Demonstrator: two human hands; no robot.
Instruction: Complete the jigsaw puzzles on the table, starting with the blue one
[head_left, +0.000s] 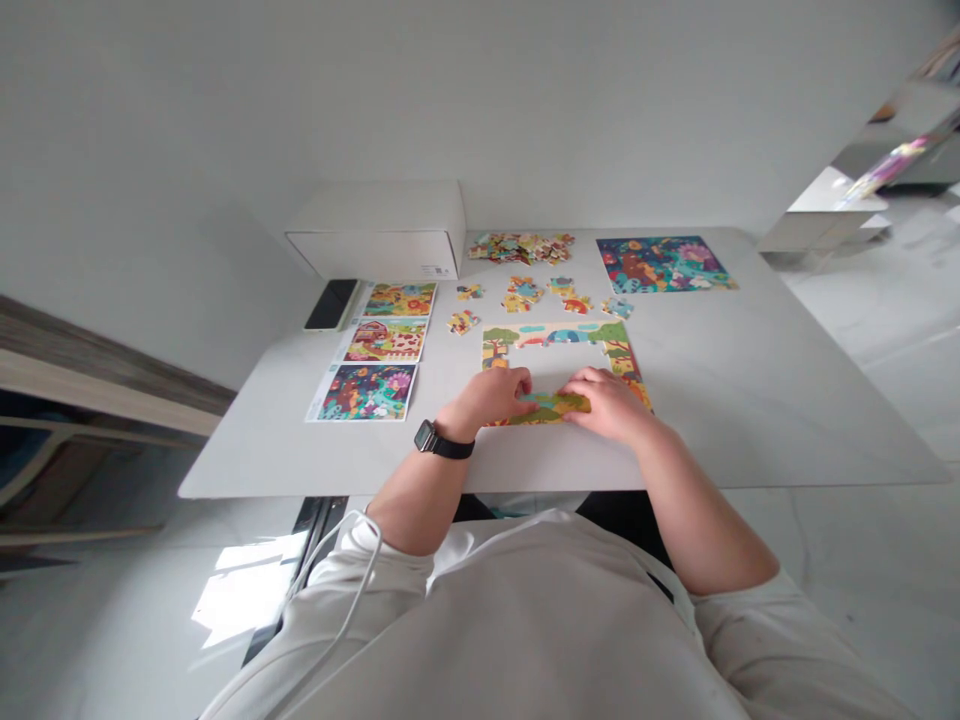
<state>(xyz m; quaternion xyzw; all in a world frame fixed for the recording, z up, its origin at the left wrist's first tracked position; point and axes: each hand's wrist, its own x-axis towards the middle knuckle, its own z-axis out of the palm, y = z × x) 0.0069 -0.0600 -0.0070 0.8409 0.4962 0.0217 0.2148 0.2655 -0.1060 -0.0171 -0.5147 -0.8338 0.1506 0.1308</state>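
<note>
Jigsaw frame (559, 335) is shown part-built on a white table (750, 400)

The top and both sides of the frame are joined, while its middle is left unfilled. A strip of green-and-yellow pieces (547, 408) is placed along the near edge, at 6 o'clock, beneath the left hand (487, 395) and right hand (607, 405). Both hands are curled over it with the fingers turned down, but whether it is gripped or only pressed cannot be told. Loose pieces (525, 292) are scattered at 12 o'clock from the frame, with a heap of pieces (521, 248) beyond them. Three picture cards (367, 390) are laid out at 9 o'clock, and a larger picture (660, 264) is set at 1 o'clock.
</note>
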